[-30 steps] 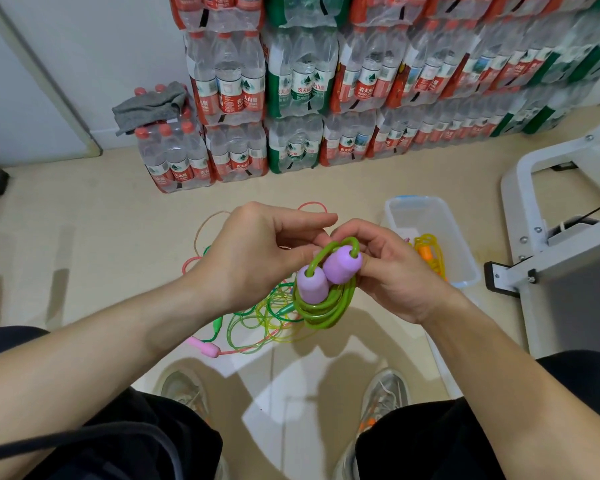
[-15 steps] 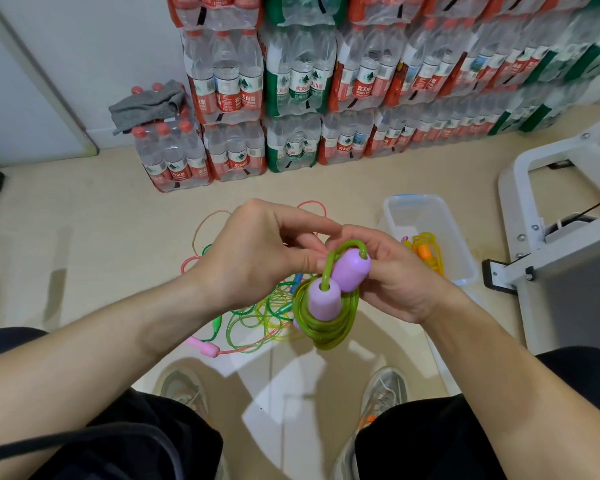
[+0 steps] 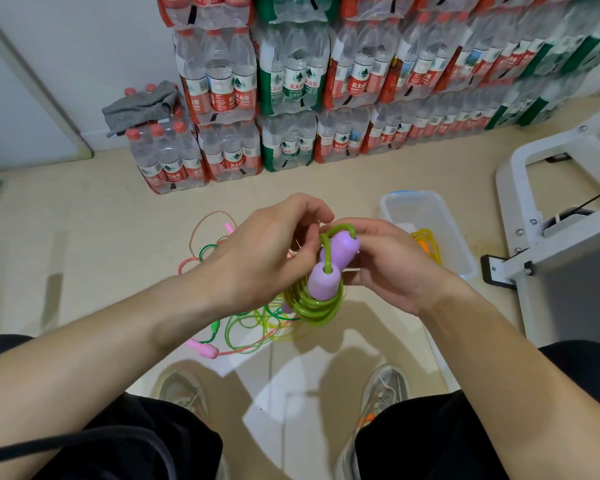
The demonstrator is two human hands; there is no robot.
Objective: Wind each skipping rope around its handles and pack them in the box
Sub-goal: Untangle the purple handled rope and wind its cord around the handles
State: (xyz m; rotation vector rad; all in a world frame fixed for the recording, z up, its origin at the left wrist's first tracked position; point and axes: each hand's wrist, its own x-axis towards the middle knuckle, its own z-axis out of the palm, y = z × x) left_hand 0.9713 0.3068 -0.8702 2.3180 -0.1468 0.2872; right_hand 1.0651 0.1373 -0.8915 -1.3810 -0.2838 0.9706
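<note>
Skipping rope [image 3: 312, 308]: 2 purple handles [image 3: 324, 284] now staggered, nearer one lower.

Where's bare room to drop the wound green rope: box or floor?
Clear plastic box: its far half is bare, behind the orange-and-yellow rope lying at the near end. Beige floor between the loose tangle of green and pink ropes and the shrink-wrapped water bottle packs is bare too. Crowded: that tangle itself.
</note>
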